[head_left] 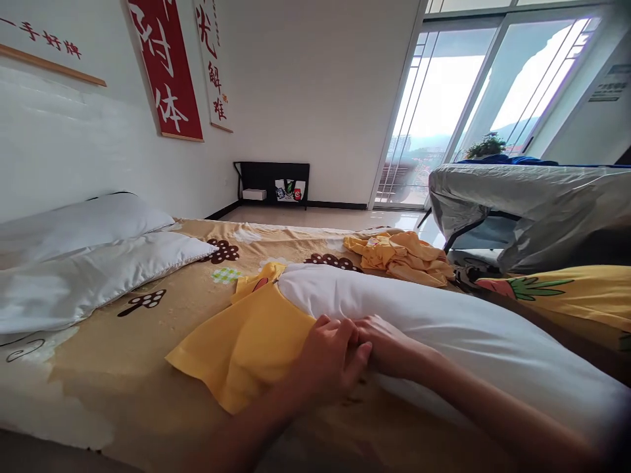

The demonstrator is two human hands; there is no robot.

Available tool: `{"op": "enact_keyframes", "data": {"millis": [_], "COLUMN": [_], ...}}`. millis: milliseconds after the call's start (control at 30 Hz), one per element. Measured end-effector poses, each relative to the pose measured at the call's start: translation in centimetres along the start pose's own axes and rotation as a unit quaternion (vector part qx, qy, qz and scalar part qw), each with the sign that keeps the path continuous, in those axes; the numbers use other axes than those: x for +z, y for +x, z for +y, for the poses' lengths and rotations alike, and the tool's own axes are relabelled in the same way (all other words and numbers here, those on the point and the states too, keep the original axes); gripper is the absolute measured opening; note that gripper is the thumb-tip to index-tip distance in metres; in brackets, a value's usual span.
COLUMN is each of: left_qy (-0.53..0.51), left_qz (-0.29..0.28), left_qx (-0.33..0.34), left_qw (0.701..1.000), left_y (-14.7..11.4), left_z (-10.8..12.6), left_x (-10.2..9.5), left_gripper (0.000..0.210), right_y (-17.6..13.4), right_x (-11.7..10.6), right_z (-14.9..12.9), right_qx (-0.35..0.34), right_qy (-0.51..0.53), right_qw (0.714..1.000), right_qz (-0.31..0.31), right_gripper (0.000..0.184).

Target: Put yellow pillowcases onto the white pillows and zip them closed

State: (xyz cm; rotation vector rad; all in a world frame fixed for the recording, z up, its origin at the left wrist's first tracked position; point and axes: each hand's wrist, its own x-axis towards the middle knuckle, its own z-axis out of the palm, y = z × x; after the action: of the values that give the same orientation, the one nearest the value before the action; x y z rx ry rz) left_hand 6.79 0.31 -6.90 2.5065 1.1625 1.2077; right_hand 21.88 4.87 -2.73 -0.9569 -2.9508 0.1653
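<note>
Gripping yellow cloth (251,335), 2 hands (330,355) (387,345) meet; a banner (172,75) shows "附体".

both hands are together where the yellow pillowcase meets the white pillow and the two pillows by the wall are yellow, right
Colour's off: in the head view, the two pillows by the wall are white, not yellow. The left hand and right hand are together where the yellow pillowcase meets the white pillow.
</note>
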Motion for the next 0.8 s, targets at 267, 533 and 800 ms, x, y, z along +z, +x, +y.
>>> {"op": "enact_keyframes", "data": {"millis": [267,533,800], "left_qy": [0.129,-0.061,-0.148], "left_qz": [0.07,0.068,0.194], "left_qx": [-0.198,-0.415,-0.389], "left_qw": [0.969,0.905,0.888], "left_y": [-14.4,-16.1,-13.8], "left_z": [-3.5,-4.8,-5.0], "left_x": [-2.8,-1.9,-0.3], "left_gripper": [0.021,0.049,0.043], "right_y": [-1.7,-1.1,0.3], "right_x": [2.7,3.7,2.4], "right_z": [0.4,-0.2,-0.5], "right_qx": [-0.054,-0.116,-0.084], "right_qy": [-0.064,-0.161,-0.085], "right_qw": [0.996,0.978,0.993], "right_qz": [0.023,0.059,-0.019], "right_gripper": [0.059,0.034,0.044]}}
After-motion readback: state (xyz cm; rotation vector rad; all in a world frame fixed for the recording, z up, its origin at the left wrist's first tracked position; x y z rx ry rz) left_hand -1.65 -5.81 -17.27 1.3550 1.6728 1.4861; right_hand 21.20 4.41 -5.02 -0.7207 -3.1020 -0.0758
